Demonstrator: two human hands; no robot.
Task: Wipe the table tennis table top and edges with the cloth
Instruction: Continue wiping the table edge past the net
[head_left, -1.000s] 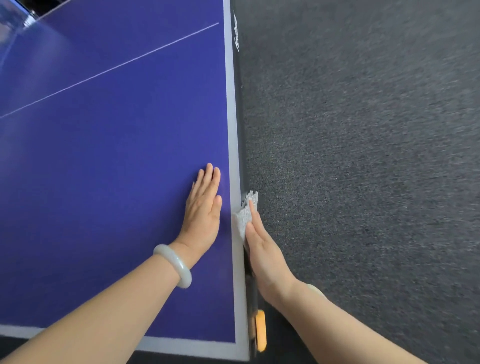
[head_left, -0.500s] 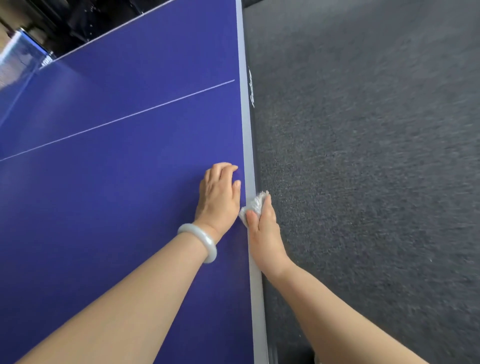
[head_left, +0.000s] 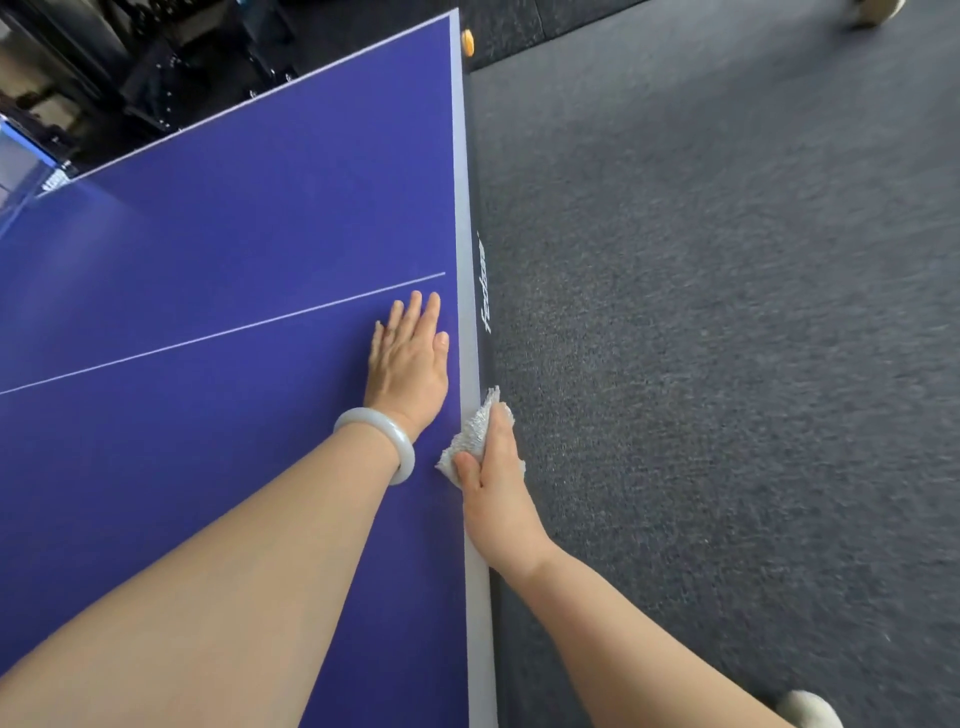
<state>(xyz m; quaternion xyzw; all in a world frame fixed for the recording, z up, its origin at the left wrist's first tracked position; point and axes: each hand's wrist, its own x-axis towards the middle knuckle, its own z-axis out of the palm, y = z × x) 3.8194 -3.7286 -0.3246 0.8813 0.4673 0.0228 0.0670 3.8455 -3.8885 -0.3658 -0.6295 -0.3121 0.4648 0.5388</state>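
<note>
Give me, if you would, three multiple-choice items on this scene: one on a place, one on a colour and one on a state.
1. Where is the cloth?
A) in the middle of the top
B) on a chair
C) at the right-hand edge of the table

2. What colour is the table top?
A) blue
B) green
C) red

3. How does the left grip lie?
A) clenched in a fist
B) flat on the top, fingers straight
C) pinching the cloth

Answers:
1 C: the right grip holds the cloth against the grey border.
2 A: the surface is deep blue, crossed by a white line.
3 B: its palm rests on the top beside the border and holds nothing.
</note>
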